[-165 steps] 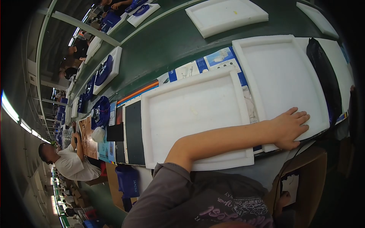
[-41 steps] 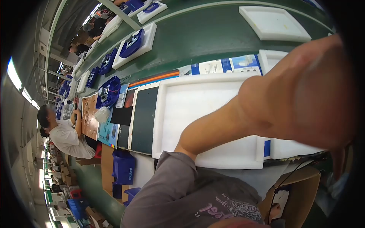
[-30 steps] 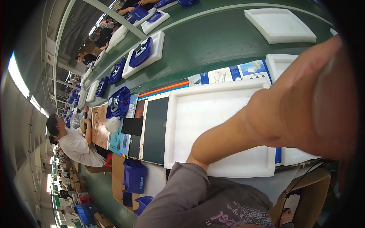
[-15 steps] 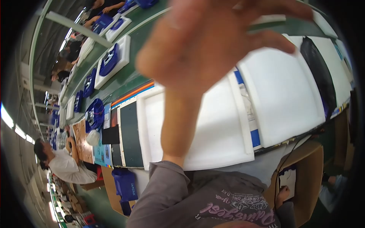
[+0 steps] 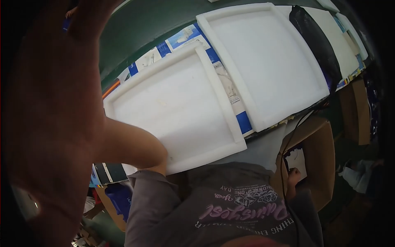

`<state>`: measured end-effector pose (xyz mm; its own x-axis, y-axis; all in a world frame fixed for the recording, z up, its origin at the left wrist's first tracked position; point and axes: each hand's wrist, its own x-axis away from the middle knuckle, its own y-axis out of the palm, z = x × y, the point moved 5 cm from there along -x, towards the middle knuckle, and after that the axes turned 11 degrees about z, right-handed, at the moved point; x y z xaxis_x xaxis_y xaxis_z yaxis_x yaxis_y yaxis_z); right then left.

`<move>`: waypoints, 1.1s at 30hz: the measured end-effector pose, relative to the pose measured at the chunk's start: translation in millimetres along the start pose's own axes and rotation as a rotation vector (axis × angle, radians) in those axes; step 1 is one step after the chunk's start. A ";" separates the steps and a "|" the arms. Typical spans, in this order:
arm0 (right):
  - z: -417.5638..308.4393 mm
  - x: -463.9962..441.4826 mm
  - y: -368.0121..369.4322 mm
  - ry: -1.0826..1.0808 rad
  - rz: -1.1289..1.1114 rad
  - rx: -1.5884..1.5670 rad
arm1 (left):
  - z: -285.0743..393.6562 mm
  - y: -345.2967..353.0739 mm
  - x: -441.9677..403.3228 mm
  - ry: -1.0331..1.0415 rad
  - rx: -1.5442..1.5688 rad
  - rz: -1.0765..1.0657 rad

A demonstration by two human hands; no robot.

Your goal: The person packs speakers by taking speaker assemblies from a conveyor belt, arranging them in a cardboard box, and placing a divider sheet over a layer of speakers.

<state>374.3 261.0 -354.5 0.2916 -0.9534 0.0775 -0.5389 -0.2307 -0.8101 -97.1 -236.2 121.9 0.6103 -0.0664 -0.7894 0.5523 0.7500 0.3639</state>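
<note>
My left hand looms very close to the camera on the left, dark and blurred, its visible fingers apart and nothing seen in it. Its forearm crosses the corner of a shallow white foam tray. To the right lies a second white foam tray, rimmed like the first. Low on the right, my right hand hangs beside a cardboard box. Its fingers look curled, in front of a white sheet-like piece; whether it grips that piece cannot be made out.
Printed blue-and-white cardboard lies beneath the trays. A black plastic sheet drapes at the right. A dark cable hangs beside my body. A blue object sits low left. Behind the trays runs a green surface.
My view has turned, and the trays now show higher and further left. My left hand has gone from over the tray's far side to the left, nearer the camera.
</note>
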 end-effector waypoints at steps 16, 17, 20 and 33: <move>15.1 0.1 1.8 -0.046 0.036 0.017 | -22.2 15.3 22.6 -0.075 -0.056 0.035; 9.4 3.1 -1.4 -0.065 0.009 0.014 | -22.0 17.4 23.8 -0.098 -0.076 0.050; 30.4 -3.9 4.5 -0.087 0.062 -0.020 | -19.8 20.4 27.1 -0.121 -0.105 0.075; -3.0 6.5 -2.3 0.001 0.107 0.015 | -29.6 18.0 26.1 -0.054 -0.112 0.163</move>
<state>375.1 254.8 -350.4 0.2318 -0.9727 -0.0094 -0.5551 -0.1243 -0.8225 -88.1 -205.0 93.2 0.7177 0.0294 -0.6958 0.3787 0.8220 0.4254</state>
